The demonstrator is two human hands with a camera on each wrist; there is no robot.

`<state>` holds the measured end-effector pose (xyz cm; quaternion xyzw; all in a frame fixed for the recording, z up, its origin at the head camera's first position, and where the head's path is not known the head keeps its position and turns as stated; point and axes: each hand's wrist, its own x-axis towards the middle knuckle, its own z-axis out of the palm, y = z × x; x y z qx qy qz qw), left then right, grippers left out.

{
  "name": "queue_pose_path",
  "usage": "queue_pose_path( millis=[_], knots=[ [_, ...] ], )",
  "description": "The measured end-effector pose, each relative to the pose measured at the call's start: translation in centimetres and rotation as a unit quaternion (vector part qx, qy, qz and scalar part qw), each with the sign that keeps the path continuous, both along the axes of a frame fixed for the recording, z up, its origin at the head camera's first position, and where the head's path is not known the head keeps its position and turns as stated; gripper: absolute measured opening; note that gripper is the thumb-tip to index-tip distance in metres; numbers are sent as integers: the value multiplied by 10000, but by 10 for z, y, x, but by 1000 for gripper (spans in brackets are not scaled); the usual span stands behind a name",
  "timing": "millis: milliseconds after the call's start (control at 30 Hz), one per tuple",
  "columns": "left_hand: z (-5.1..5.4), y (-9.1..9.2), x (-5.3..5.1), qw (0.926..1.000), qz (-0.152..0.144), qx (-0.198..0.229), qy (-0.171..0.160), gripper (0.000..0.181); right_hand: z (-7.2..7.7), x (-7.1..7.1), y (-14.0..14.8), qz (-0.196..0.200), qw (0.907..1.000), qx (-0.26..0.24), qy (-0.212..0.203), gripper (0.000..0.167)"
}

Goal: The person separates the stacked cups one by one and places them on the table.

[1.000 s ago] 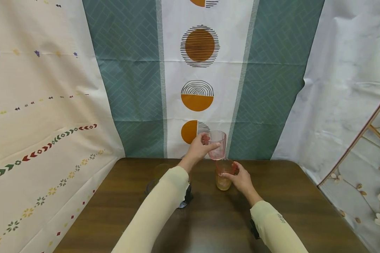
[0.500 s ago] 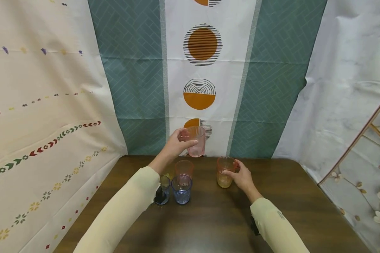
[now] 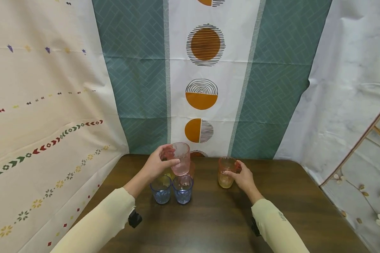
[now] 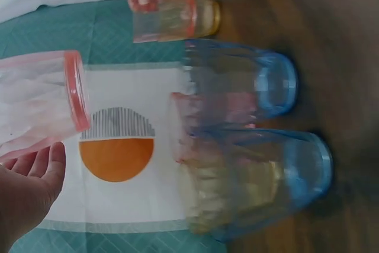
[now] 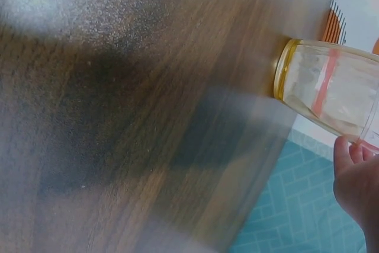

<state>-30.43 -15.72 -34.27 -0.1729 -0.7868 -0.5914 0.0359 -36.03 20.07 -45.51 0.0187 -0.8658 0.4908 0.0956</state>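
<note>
My left hand [image 3: 155, 163] grips a clear pink glass [image 3: 182, 161] in the air, above and just behind two blue glasses. Its fingers wrap the glass from the left. On the right, my right hand [image 3: 245, 177] holds a nested pair: a pink glass [image 3: 227, 163] sits inside a yellow glass [image 3: 225, 181], whose base appears to rest on the table. The left blue glass [image 3: 161, 196] and right blue glass [image 3: 183, 196] stand side by side. Behind them, partly hidden, are another yellow glass [image 3: 169, 172] and another pink glass [image 3: 192, 170].
The dark wooden table [image 3: 209, 221] has its back edge close behind the glasses. A patterned curtain [image 3: 139, 88] hangs there, with a cream cloth [image 3: 50, 140] at the left and a floral cloth [image 3: 351, 123] at the right.
My left hand has carried its pink glass left from above the right-hand glasses, then lowered it over the group on the left. The right hand stays with the nested pair.
</note>
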Motion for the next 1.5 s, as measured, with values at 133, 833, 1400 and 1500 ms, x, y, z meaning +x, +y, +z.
queue_pose_path(
  millis=[133, 833, 1400, 1500],
  knots=[
    [-15, -12, 11, 9999, 71, 89, -45, 73, 2, 0, 0, -16, 10000, -62, 2, 88],
    [-103, -3, 73, 9973, -142, 240, -673, 81, -2, 1, 1, -8, 10000, -52, -79, 89],
    [-145, 0, 83, 9947, -181, 406, -932, 83, -1, 4, -3, -117, 9999, 64, -26, 87],
    [-148, 0, 82, 9951, -190, 418, -876, 83, 0, 5, -4, -123, 9999, 38, -37, 88]
  ],
)
